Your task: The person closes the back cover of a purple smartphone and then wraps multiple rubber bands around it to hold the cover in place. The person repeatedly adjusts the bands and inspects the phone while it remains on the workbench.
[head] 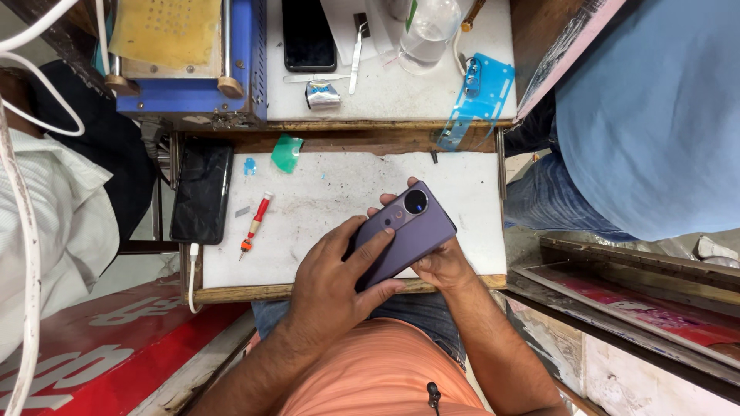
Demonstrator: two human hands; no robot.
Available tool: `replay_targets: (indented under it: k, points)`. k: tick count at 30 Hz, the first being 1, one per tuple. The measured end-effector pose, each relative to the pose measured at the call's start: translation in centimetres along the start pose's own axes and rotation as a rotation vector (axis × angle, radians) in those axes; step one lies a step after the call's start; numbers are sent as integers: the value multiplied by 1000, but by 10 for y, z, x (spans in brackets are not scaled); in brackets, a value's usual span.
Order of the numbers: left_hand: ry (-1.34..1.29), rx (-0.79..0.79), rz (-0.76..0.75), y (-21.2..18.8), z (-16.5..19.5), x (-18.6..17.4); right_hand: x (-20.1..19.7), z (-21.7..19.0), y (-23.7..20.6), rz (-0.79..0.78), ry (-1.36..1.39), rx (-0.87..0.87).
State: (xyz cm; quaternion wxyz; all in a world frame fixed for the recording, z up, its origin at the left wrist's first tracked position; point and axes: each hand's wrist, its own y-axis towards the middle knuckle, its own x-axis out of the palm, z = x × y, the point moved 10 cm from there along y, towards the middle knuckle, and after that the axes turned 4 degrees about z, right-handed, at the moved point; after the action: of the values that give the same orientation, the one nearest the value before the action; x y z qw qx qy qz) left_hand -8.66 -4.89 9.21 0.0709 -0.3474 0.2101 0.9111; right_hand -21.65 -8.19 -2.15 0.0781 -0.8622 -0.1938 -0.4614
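1. On the lower bench lies a scuffed white rectangular work mat (pixel 324 208), with a wooden edge along its near side.
2. Over the mat's near right area sits a purple slab-shaped smartphone (pixel 412 231), back up, round camera lens toward the far end.
3. Left hand (pixel 331 281) is closed on the smartphone, fingers laid across its back.
4. Right hand (pixel 439 266) grips the smartphone from beneath its right edge.
5. Left of the hands, a black phone (pixel 202 190) rests off the mat; a small red-handled screwdriver (pixel 255 222) lies on it.

Orange shirt, blue jeans, bare forearms, no sleeves
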Motion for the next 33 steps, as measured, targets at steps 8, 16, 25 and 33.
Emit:
replay_targets:
  k: [8, 16, 25, 33]
  points:
    - [91, 39, 15, 1, 13, 4, -5, -6, -2, -26, 58, 62]
    - [115, 38, 5, 2, 11, 8, -17, -2, -3, -29, 101, 91]
    - [130, 21, -19, 9, 3, 12, -28, 2, 5, -5, 122, 105]
    - [154, 31, -35, 6, -2, 14, -41, 10, 6, 15, 112, 115]
